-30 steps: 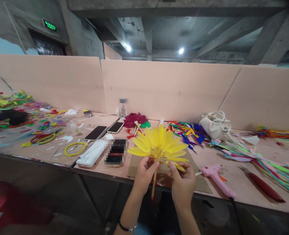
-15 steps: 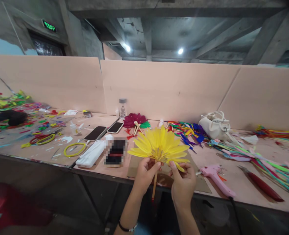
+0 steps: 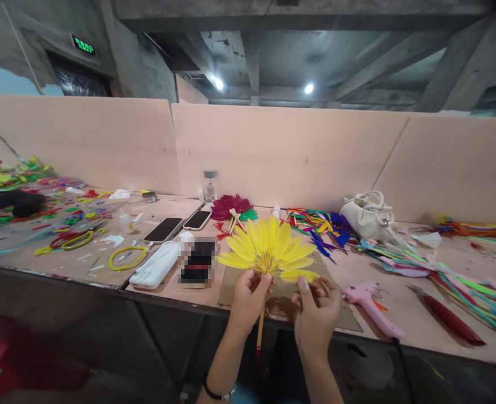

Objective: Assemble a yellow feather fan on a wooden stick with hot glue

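Note:
A fan of yellow feathers (image 3: pixel 269 244) with darker quills at its base spreads out in front of me. Its thin bamboo handle (image 3: pixel 260 331) points down past the table edge and ends in red. My left hand (image 3: pixel 250 294) is closed around the fan's base, thumb in front. On the right side, my right hand (image 3: pixel 317 306) has its thumb and fingers at the lowest feather, near the tip, and seems to pinch it lightly. Under the fan lies a brown board (image 3: pixel 239 286) on the table.
Right of my hands lie a pink glue gun (image 3: pixel 372 308) and red-handled cutters (image 3: pixel 454 320). Phones (image 3: pixel 164 229), a white power bank (image 3: pixel 155 266) and scissors (image 3: pixel 77 240) lie left. Behind are a dark red feather fan (image 3: pixel 231 206), coloured feathers (image 3: pixel 315 224) and a white bag (image 3: pixel 368 216).
The lowest right feather has swung up from hanging down to nearly level. The fan has tilted slightly, its handle end shifting left and down. My right hand has moved slightly to the right.

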Action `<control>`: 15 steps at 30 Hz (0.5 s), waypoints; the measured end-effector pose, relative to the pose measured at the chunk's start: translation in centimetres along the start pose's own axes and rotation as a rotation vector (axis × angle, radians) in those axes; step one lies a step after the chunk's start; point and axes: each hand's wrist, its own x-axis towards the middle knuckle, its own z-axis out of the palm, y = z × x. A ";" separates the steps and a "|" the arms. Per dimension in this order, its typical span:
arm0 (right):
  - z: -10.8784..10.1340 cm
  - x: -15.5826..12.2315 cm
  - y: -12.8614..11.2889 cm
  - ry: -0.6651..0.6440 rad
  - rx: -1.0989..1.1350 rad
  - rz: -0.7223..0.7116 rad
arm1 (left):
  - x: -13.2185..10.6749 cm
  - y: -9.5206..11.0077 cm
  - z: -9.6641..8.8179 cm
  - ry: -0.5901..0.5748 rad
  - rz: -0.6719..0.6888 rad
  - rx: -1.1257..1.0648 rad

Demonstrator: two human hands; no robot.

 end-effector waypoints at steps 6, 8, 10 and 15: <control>-0.8 0.5 1.5 -0.262 -0.087 0.153 | 0.1 -0.4 -0.2 -0.034 0.019 0.041; -1.0 0.6 1.9 -0.314 -0.137 0.182 | 0.1 -0.5 -0.2 -0.054 0.024 0.061; -1.1 0.6 2.0 -0.314 -0.150 0.192 | 0.0 -0.4 -0.2 -0.064 0.025 0.082; -0.9 0.6 1.8 -0.286 -0.151 0.187 | 0.0 -0.3 -0.3 -0.099 0.031 0.091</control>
